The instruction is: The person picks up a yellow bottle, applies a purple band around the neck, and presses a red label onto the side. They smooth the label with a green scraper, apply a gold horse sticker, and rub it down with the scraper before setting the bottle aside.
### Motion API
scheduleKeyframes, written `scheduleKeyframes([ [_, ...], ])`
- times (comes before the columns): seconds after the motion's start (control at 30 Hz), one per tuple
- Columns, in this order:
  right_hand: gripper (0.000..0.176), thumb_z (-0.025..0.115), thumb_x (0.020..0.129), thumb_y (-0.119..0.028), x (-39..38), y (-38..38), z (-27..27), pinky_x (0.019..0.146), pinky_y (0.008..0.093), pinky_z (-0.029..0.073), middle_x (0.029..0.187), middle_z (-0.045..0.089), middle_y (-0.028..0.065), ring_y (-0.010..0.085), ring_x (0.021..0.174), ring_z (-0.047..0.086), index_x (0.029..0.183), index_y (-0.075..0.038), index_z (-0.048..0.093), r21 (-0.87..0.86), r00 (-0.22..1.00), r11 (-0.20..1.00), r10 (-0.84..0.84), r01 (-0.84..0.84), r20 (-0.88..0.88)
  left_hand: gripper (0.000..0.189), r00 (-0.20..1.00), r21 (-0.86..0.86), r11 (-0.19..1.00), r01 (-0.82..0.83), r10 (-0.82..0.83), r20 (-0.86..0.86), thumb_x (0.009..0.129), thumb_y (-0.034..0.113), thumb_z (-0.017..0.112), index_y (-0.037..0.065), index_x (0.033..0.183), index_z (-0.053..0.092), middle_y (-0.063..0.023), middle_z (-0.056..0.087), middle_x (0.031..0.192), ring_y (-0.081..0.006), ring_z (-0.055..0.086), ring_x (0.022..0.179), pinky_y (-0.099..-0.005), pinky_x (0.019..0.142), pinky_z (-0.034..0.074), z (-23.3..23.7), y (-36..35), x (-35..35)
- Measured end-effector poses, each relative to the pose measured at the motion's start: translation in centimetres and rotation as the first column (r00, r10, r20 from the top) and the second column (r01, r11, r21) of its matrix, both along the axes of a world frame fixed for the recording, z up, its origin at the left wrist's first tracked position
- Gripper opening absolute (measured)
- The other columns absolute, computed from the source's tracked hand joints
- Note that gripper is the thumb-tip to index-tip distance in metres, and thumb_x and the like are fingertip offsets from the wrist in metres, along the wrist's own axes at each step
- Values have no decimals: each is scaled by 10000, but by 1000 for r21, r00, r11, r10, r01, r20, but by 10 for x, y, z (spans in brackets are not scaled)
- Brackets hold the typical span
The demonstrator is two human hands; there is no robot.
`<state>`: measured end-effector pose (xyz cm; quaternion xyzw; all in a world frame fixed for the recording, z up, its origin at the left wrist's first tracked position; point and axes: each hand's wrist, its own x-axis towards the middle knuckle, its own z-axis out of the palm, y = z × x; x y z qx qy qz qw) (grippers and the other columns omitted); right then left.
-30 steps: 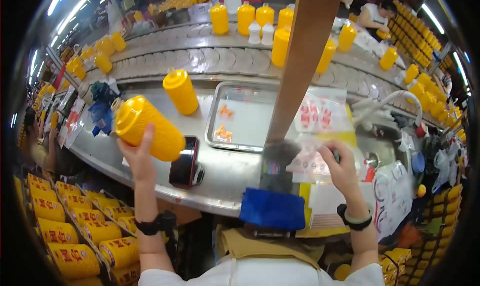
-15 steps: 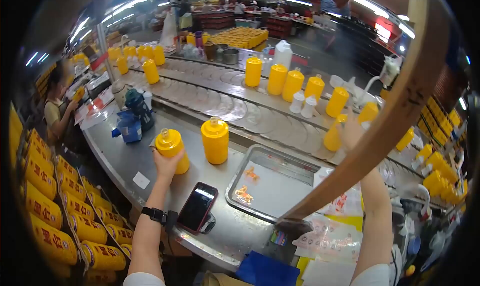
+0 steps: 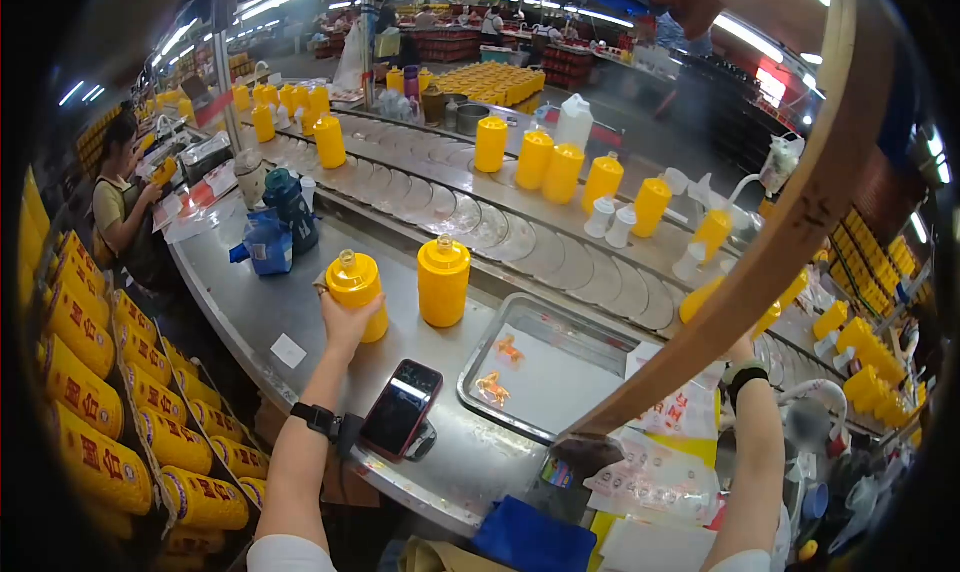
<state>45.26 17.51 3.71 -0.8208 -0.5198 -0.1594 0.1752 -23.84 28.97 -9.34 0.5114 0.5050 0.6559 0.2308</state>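
My left hand (image 3: 350, 324) is wrapped round a yellow bottle (image 3: 357, 284) that stands upright on the metal table (image 3: 235, 307). Just to its right stands a second yellow bottle (image 3: 443, 284), untouched. My right hand (image 3: 742, 347) is at the conveyor's near side, mostly hidden behind the slanted wooden post; its fingers cannot be made out. Yellow bottles (image 3: 702, 300) show beside the post near it. A metal tray (image 3: 548, 412) in front of me holds orange and gold figure-shaped decals (image 3: 493, 389). A phone (image 3: 402, 409) lies by my left wrist.
The wooden post (image 3: 730, 272) crosses the right side. A conveyor (image 3: 480, 222) runs behind the table, with yellow bottles (image 3: 603, 180) beyond. Blue and dark green containers (image 3: 290, 212) stand left. Printed sheets (image 3: 655, 477) lie right. A co-worker (image 3: 120, 207) is at far left.
The view has shifted slightly. My right hand has moved down and behind the post from the yellow bottle it was at. My left hand stays on its bottle.
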Motion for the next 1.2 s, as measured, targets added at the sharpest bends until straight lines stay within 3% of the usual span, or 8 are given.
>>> scheduleKeyframes([
  [0.27,500,897,655,-165,-97,-151,113,828,434,493,1059,543,153,357,976,588,988,-7,559,78,972,976,211,-204,-101,871,995,-143,986,79,-86,-41,729,105,930,48,1447,440,-134,547,1411,-256,559,1306,-428,1135,443,44,-33,6],
  [0.4,532,928,635,-132,-174,-238,157,773,419,459,1000,523,139,363,876,556,942,-35,504,66,869,874,486,-482,-92,912,837,5,886,-464,440,-326,844,179,863,-14,1536,301,-201,372,1530,-304,390,1425,-434,1214,312,56,-80,39],
  [0.47,556,949,660,-215,-214,-266,166,760,423,463,1015,529,146,370,868,561,952,-26,516,-12,808,816,570,-578,-151,791,992,206,974,-93,73,101,875,124,826,-3,1490,345,-171,396,1447,-284,453,1325,-423,1165,368,92,-139,88],
  [0.53,561,951,705,-294,-244,-283,164,742,418,482,1013,544,155,358,838,589,970,-15,542,-89,726,723,668,-685,-162,654,795,86,862,499,-495,350,889,32,785,-4,1444,442,-148,492,1418,-249,496,1344,-403,1136,416,86,-193,131],
  [0.63,570,959,709,-370,-284,-297,153,711,396,488,978,554,149,319,830,592,947,-31,566,-143,648,639,697,-756,-306,988,301,108,289,951,-947,-112,793,265,923,6,1556,352,-167,416,1578,-273,448,1446,-408,1180,386,144,-277,185],
  [0.7,586,950,720,-414,-295,-300,153,683,387,493,985,557,147,314,819,604,954,-31,573,-155,623,608,720,-779,-306,1129,-117,28,-115,993,-939,324,779,254,921,66,1630,204,-129,441,1544,-237,462,1424,-407,1186,376,140,-321,208],
  [1.0,481,943,737,-334,-281,-306,133,687,385,502,923,622,116,312,763,635,948,-37,629,-28,507,555,738,-832,-446,1005,-33,-151,-83,985,-951,307,795,232,906,57,1567,287,-115,541,1402,-215,557,1299,-375,1116,450,129,-341,203],
  [1.2,354,867,735,-74,-272,-319,106,692,320,443,905,627,85,231,727,550,1012,-40,648,227,730,850,525,-475,-438,929,37,-115,3,993,-955,296,821,227,881,22,1543,334,-136,571,1401,-227,573,1301,-387,1126,445,124,-344,199],
])
